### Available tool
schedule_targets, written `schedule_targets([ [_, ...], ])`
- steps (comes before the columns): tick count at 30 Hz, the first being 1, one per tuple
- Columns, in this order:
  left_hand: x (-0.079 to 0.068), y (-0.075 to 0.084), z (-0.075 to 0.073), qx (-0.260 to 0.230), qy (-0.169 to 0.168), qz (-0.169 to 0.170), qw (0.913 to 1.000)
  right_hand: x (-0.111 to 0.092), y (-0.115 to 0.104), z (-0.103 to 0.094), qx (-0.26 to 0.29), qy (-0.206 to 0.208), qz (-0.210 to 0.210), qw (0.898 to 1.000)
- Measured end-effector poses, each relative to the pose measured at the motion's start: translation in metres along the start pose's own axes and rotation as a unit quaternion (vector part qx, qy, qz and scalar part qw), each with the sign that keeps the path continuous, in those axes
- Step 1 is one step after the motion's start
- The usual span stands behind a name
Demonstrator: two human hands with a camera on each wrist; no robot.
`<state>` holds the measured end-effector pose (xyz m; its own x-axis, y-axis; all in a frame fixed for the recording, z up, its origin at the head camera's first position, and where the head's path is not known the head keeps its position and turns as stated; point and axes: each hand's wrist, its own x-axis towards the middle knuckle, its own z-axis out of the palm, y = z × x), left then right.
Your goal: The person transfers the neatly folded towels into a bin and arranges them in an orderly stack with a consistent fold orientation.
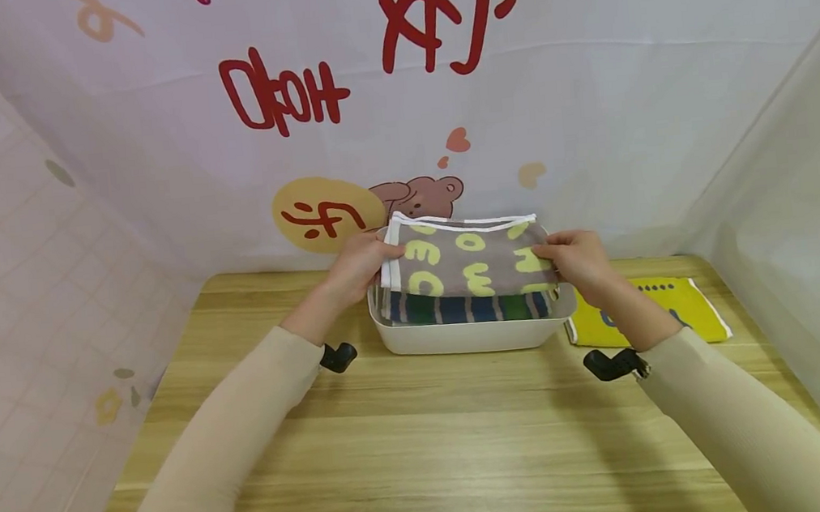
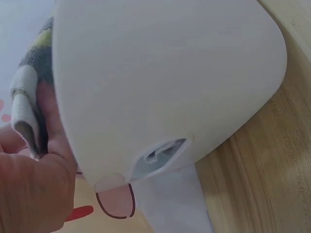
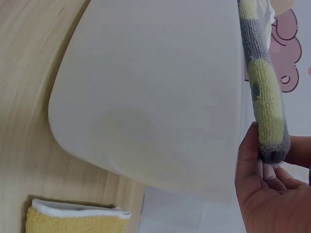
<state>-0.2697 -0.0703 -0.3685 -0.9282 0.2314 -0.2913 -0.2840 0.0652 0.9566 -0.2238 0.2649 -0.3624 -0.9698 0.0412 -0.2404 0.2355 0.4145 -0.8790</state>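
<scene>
A folded grey towel (image 1: 455, 264) with yellow letters and white edging is held by both hands over a white bin (image 1: 461, 338). My left hand (image 1: 360, 267) pinches its left end, thumb on top, and the left wrist view shows the white-edged layers in that hand (image 2: 36, 179). At the other end my right hand (image 1: 580, 261) grips the folded edge between thumb and fingers, seen closer in the right wrist view as a thick grey and yellow fold (image 3: 269, 107). Inside the bin lies a blue and green striped towel (image 1: 451, 309), partly covered by the grey one.
On the table right of the bin lies a folded yellow towel (image 1: 704, 316) with white edging, partly behind my right forearm. The wooden table (image 1: 426, 441) reaches back to a white printed cloth (image 1: 173, 146). Similar cloth hangs on both sides.
</scene>
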Motion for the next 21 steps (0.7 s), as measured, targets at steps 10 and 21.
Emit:
schedule_targets([
  [10, 0.002, -0.001, 0.010, 0.105, 0.031, -0.023, 0.9937, 0.009, 0.007, 0.005, -0.092, 0.030, -0.037, 0.995],
  [21, 0.004, -0.001, 0.017, 0.253, 0.036, -0.031, 0.9664, 0.018, 0.008, 0.013, -0.182, 0.023, -0.086, 0.979],
])
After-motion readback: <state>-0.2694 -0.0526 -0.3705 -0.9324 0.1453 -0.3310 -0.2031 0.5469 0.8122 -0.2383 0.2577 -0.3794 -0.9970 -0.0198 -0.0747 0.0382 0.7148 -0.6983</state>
